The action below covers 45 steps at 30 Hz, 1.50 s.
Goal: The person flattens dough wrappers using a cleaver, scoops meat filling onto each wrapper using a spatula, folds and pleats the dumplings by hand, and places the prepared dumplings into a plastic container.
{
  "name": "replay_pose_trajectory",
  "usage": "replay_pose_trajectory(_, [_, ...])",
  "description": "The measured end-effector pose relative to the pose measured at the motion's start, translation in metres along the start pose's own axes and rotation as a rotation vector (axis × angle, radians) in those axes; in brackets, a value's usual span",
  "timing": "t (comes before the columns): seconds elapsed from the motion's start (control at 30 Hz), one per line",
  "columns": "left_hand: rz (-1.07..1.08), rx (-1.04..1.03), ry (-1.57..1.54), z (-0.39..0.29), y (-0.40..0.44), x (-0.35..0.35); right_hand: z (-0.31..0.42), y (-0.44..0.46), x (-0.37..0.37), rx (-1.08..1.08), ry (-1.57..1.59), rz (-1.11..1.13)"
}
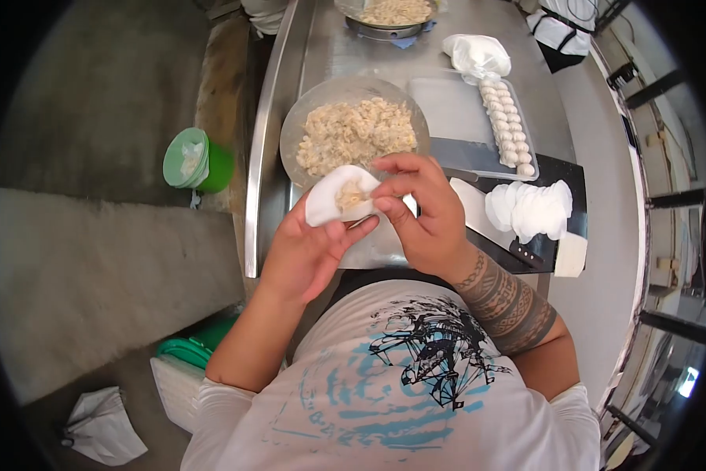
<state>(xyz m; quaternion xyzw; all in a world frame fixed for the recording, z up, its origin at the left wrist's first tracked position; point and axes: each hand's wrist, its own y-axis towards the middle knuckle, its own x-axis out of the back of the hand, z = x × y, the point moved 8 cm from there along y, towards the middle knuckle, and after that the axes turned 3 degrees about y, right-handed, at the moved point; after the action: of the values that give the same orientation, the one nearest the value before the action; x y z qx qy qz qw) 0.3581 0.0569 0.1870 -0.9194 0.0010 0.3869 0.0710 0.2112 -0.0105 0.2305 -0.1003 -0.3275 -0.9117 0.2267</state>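
While fingers (404,163) hold one wrapper (320,206), two bowls (291,145) beyond, one knife (485,217)

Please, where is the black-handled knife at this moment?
In the head view, the knife lies on the black board, right of the right hand, beside the white wrappers.

Green bucket (216,168) at left — white crate (172,390) nearer the person.

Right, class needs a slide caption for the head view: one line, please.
The left hand cradles a white wrapper with filling while the right hand pinches its edge, near a bowl.
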Motion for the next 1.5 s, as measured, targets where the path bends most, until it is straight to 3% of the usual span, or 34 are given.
replay_pose_trajectory(0.07, [-0.007,0.003,0.142,-0.003,-0.001,-0.006,-0.002,0.001,0.004,-0.162,0.197,-0.047])
replay_pose_trajectory(0.17, [-0.080,-0.048,0.363,-0.013,0.001,-0.014,0.013,0.006,0.002,-0.159,0.322,0.024])
replay_pose_trajectory(0.3, [-0.098,-0.180,0.319,-0.021,-0.001,-0.023,0.039,0.001,0.016,-0.123,0.421,-0.173])
replay_pose_trajectory(0.47, [0.017,-0.205,0.103,-0.026,-0.001,-0.039,0.027,-0.012,0.016,-0.215,0.361,-0.128])
replay_pose_trajectory(0.57, [0.042,-0.165,0.026,-0.024,-0.002,-0.046,0.039,-0.002,0.026,-0.052,0.291,-0.155])
replay_pose_trajectory(0.67, [0.012,-0.198,0.101,-0.028,0.000,-0.052,0.047,0.004,0.034,-0.128,0.350,-0.246])
replay_pose_trajectory(0.77, [-0.013,-0.147,0.269,-0.024,-0.003,-0.047,0.040,0.001,0.035,-0.072,0.296,-0.240])
replay_pose_trajectory(0.87, [0.026,-0.123,0.499,-0.026,-0.004,-0.037,0.036,0.000,0.035,-0.141,0.307,-0.196])
replay_pose_trajectory(0.97, [0.226,-0.200,0.584,-0.035,0.003,-0.050,0.026,-0.005,0.028,-0.406,0.538,-0.180])
replay_pose_trajectory(1.23, [0.113,-0.311,0.477,-0.028,0.004,-0.057,0.036,0.000,0.037,-0.175,0.249,-0.136])
replay_pose_trajectory(1.37, [0.143,-0.230,0.552,-0.025,0.001,-0.051,0.047,-0.005,0.043,-0.067,0.141,-0.120])
replay_pose_trajectory(1.5, [0.254,-0.318,0.624,-0.029,0.003,-0.058,0.048,-0.004,0.044,-0.183,0.216,-0.163])
